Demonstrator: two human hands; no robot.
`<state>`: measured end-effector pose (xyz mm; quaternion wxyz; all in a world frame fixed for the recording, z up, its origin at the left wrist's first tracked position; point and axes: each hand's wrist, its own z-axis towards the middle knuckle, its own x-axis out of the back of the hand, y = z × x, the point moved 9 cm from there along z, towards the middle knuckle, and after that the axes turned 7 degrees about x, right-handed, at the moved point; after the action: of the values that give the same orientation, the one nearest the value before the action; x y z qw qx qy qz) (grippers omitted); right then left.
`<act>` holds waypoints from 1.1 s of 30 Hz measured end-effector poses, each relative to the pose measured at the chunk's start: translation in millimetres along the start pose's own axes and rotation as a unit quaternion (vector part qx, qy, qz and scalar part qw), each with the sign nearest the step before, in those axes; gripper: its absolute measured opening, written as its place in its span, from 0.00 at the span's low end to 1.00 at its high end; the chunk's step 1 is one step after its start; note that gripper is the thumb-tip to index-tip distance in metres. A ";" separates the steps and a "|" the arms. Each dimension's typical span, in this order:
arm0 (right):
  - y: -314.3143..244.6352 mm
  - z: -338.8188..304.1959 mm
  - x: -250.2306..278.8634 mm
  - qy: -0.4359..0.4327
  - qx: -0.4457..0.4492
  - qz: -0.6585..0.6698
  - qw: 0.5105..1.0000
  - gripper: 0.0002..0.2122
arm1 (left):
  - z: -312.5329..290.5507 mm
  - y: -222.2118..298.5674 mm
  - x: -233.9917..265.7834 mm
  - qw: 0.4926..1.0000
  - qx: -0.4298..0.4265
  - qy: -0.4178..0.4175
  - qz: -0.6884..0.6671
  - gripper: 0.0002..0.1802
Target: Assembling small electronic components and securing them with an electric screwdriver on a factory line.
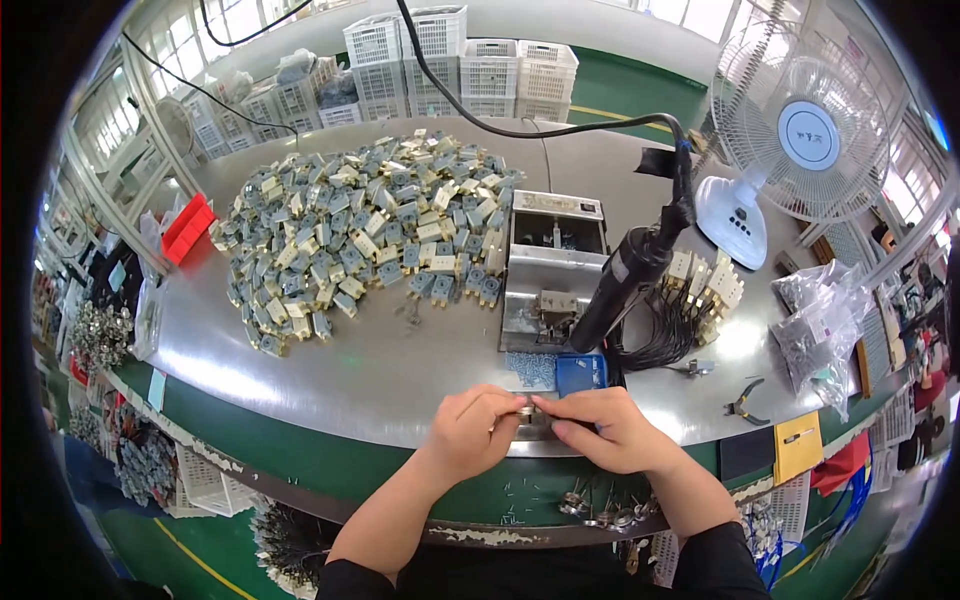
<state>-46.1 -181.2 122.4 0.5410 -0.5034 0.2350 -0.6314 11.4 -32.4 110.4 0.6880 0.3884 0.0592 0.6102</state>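
Note:
At the near edge of the metal worktop, my left hand point(470, 430) and my right hand point(606, 428) meet fingertip to fingertip. Pinched between them is a small metal part point(528, 414), mostly covered by the fingers, so its exact kind cannot be made out. Just beyond my hands lie many tiny screws point(530, 370) beside a small blue tray point(581, 373). A black electric screwdriver point(615, 285) hangs tilted above the tray, next to a metal screw feeder box point(556, 235). Several round metal pieces with thin stems point(610, 512) rest on the green edge below my right wrist.
A wide heap of grey and cream blocks point(370, 230) covers the back left, beside a red bin point(187, 229). To the right are black cables point(660, 335), a white fan point(735, 215), pliers point(744, 402), plastic bags point(822, 310) and a yellow envelope point(798, 455).

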 end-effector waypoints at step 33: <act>14.3 3.2 7.1 0.019 0.031 -0.013 0.999 0.19 | -22.1 -31.3 -49.4 0.803 0.327 -0.140 -0.479 0.12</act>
<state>-36.2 -191.3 114.4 0.5434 -0.4778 0.2188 -0.6547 11.7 -64.5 56.7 0.7255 0.5936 0.3371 0.0871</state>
